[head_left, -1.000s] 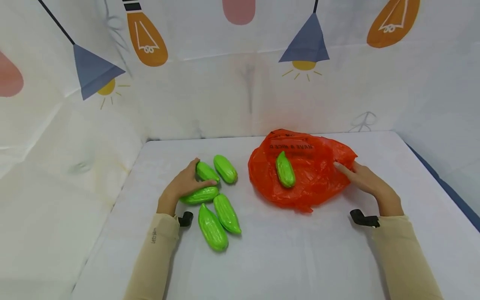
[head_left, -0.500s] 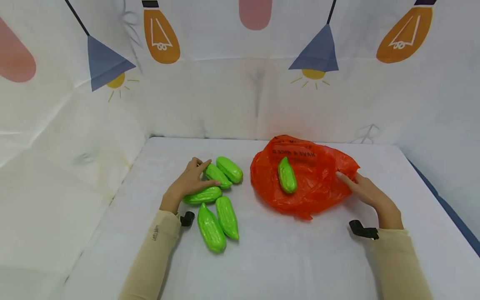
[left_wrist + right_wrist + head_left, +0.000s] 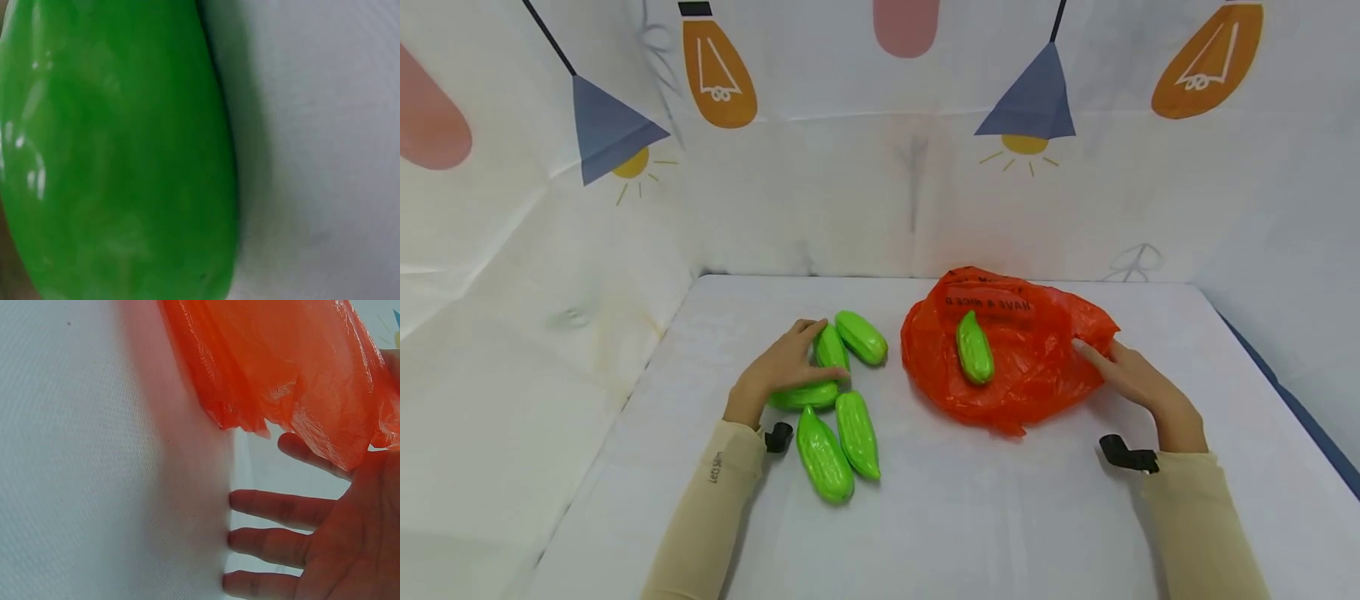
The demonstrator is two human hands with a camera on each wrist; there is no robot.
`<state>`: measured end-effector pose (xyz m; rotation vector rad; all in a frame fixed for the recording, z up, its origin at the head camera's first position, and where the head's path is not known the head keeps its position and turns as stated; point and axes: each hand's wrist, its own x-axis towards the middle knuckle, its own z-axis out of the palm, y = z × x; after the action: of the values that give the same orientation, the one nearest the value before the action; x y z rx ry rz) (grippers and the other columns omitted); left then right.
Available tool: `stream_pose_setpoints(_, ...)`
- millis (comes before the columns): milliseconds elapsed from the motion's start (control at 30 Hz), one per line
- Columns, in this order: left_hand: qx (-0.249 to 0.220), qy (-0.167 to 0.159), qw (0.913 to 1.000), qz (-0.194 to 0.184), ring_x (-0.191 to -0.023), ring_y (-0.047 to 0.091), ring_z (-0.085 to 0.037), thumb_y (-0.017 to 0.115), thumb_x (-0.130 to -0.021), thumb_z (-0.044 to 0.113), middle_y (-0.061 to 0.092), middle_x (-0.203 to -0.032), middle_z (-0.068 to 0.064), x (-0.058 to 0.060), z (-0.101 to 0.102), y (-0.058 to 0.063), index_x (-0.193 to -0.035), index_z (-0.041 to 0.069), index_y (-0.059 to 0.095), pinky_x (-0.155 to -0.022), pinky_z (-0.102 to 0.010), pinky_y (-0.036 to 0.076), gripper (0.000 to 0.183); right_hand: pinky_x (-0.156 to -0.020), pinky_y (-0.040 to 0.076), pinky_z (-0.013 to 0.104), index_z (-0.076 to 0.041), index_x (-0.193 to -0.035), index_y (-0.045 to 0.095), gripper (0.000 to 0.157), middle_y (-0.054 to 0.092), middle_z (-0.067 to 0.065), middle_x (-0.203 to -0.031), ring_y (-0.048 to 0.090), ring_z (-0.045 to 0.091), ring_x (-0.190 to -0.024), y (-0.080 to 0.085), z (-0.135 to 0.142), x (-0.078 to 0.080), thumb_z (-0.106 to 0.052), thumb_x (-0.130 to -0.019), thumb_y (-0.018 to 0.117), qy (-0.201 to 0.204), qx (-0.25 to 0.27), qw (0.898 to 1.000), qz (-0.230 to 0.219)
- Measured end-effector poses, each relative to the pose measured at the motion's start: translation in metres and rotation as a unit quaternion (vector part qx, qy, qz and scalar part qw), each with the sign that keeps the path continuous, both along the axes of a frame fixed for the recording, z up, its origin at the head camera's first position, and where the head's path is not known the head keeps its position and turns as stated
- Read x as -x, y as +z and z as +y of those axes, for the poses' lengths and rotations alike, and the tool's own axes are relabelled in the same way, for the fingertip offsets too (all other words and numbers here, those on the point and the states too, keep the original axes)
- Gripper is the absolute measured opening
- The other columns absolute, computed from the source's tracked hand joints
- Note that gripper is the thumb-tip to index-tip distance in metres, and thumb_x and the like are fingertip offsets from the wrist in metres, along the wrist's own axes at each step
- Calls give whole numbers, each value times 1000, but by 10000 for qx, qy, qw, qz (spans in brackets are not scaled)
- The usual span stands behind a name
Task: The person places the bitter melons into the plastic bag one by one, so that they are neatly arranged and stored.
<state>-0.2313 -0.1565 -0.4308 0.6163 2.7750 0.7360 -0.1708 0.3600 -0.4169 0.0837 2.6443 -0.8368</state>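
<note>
In the head view my left hand [image 3: 778, 367] has thumb and fingers around a glossy green cucumber [image 3: 831, 347], pinching it near its ends. A green cucumber [image 3: 119, 150] fills much of the left wrist view. Another cucumber [image 3: 805, 396] lies partly hidden under that hand. My right hand [image 3: 1138, 379] pinches the right edge of a crumpled red plastic bag [image 3: 1030, 358] between thumb and index finger. The other fingers [image 3: 275, 509] stretch out below the bag in the right wrist view. A single cucumber [image 3: 975, 350] lies within the spread bag, with mirrored lettering above it.
One cucumber [image 3: 861, 337] lies just right of the held one. Two more, a larger cucumber [image 3: 824, 458] and a slimmer cucumber [image 3: 857, 435], lie side by side nearer the front. The white table [image 3: 985, 517] ends at a printed cloth backdrop [image 3: 835, 200].
My left hand has shifted slightly right, and the cucumber between its fingers has turned more upright in the head view. The right hand keeps its place at the bag's edge.
</note>
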Motion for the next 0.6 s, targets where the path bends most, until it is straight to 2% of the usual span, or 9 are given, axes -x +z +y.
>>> stream_pose_setpoints(133,90,136,9998,-151,-139,37,-41,73,-71,71,28,-156,-21,-1,3,0,-155,5,22,-110,-58,37,118,-97,30,78,4,-155,5,97,30,34,-150,29,53,-133,0,0,2,-69,-96,30,10,2,10000,7)
stream_pose_setpoints(267,110,174,9996,-200,-140,37,-41,75,-70,68,28,-156,-21,-1,4,-1,-155,5,22,-111,-57,37,120,-98,30,78,3,-155,5,96,30,33,-150,29,53,-133,-1,0,2,-69,-96,30,13,-3,10000,28)
stream_pose_setpoints(367,114,121,9998,-87,-140,37,-40,75,-70,68,28,-155,-21,0,3,-1,-155,5,22,-111,-56,37,119,-98,29,78,2,-155,4,96,28,33,-151,28,53,-134,-1,0,3,-69,-96,31,11,54,10000,2)
stream_pose_setpoints(600,-67,160,9998,-1,-146,26,-39,75,-66,73,21,-161,-19,-1,-1,10,-157,6,15,-116,-57,29,128,-98,28,79,2,-155,2,97,26,34,-152,26,53,-134,-1,1,1,-69,-96,30,-20,52,10000,-38)
